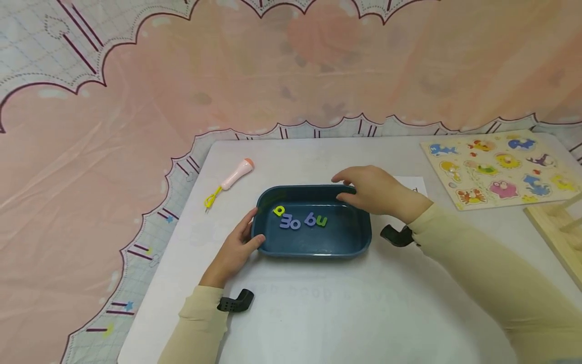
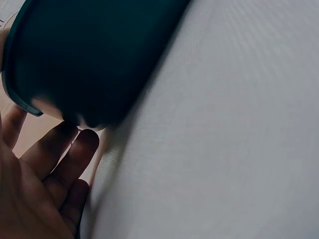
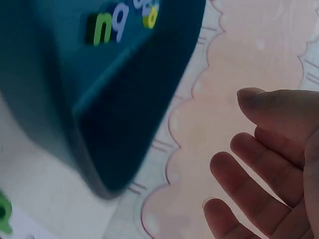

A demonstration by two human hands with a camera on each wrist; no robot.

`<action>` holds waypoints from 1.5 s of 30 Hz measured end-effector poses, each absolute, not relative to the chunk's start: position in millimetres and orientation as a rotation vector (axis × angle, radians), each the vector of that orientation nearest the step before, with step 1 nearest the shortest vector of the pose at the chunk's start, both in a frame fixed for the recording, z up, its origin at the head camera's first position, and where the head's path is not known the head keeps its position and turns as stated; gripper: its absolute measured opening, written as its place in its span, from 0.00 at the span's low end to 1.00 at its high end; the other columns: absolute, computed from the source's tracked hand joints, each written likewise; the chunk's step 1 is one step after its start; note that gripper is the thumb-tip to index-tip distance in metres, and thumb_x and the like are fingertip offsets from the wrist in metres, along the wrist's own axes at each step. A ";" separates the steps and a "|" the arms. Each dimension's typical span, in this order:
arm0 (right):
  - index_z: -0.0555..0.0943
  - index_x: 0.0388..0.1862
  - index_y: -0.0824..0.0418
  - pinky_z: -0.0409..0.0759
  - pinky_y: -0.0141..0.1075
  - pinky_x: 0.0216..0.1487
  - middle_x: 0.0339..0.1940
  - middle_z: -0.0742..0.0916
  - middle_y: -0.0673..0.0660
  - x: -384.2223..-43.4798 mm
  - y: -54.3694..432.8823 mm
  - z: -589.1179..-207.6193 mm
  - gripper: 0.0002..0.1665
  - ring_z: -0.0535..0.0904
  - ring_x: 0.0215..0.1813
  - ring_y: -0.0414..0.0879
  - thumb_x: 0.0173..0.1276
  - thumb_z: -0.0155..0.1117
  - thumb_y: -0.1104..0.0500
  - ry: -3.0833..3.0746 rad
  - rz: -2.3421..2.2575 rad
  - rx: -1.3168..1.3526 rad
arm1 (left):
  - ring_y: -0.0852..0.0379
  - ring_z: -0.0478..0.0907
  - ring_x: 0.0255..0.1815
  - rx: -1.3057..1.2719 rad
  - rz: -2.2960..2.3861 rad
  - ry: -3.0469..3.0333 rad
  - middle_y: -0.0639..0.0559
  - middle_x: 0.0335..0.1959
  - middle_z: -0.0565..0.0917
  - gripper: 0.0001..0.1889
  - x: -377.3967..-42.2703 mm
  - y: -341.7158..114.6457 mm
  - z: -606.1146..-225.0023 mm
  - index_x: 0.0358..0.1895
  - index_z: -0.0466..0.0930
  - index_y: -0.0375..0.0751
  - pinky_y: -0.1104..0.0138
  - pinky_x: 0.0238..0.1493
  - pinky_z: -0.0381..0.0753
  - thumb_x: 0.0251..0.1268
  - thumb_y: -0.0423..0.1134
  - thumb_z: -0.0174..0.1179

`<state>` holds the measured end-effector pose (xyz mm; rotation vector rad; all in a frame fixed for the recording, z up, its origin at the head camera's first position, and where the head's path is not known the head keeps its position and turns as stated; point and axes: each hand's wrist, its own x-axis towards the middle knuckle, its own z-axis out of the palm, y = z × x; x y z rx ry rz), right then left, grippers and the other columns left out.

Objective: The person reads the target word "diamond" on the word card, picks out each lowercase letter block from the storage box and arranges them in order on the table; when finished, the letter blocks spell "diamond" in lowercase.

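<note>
A dark blue-green tray [image 1: 336,237] stands on the white table, several coloured toy letters lying in its left and middle part. Among them are a yellow letter [image 1: 279,211], a purple o [image 1: 295,224] and a green n [image 1: 321,221]. My left hand [image 1: 236,247] grips the tray's left end, thumb at the near rim and fingers along the outer wall. In the left wrist view the fingers [image 2: 60,154] are bent against that end. Over the far right corner hovers my right hand [image 1: 373,189]; its fingers [image 3: 244,189] are spread and apart from the tray in the right wrist view.
A pink and yellow pen-like tool [image 1: 236,174] lies at the back left. White paper [image 1: 413,183] lies partly behind my right wrist. At the right are an animal puzzle board [image 1: 482,169] and a wooden frame [image 1: 552,237]. A green letter [image 3: 4,211] shows near the paper.
</note>
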<state>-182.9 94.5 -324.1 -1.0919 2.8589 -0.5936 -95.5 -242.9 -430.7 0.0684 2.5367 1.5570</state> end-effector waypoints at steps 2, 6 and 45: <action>0.81 0.59 0.66 0.79 0.50 0.56 0.52 0.87 0.62 -183.3 87.5 -329.5 0.24 0.84 0.52 0.55 0.67 0.70 0.57 2.840 -0.588 -1.126 | 0.41 0.61 0.75 0.067 1.553 2.537 0.36 0.74 0.64 0.38 -95.6 -242.6 -431.4 0.81 0.50 0.53 0.45 0.71 0.59 0.74 0.42 0.59; 0.81 0.59 0.65 0.77 0.50 0.59 0.54 0.86 0.61 -184.1 75.1 -338.6 0.24 0.84 0.53 0.53 0.68 0.70 0.57 2.802 -0.559 -1.166 | 0.41 0.60 0.75 0.054 1.545 2.532 0.36 0.75 0.64 0.38 -95.1 -241.7 -431.8 0.81 0.50 0.54 0.45 0.71 0.59 0.74 0.42 0.59; 0.78 0.66 0.59 0.71 0.45 0.66 0.61 0.83 0.56 -194.8 -17.1 -373.2 0.25 0.79 0.60 0.49 0.73 0.65 0.52 2.565 -0.430 -1.186 | 0.41 0.59 0.76 0.070 1.532 2.543 0.36 0.75 0.62 0.38 -92.6 -242.3 -429.5 0.81 0.50 0.53 0.44 0.71 0.59 0.74 0.43 0.58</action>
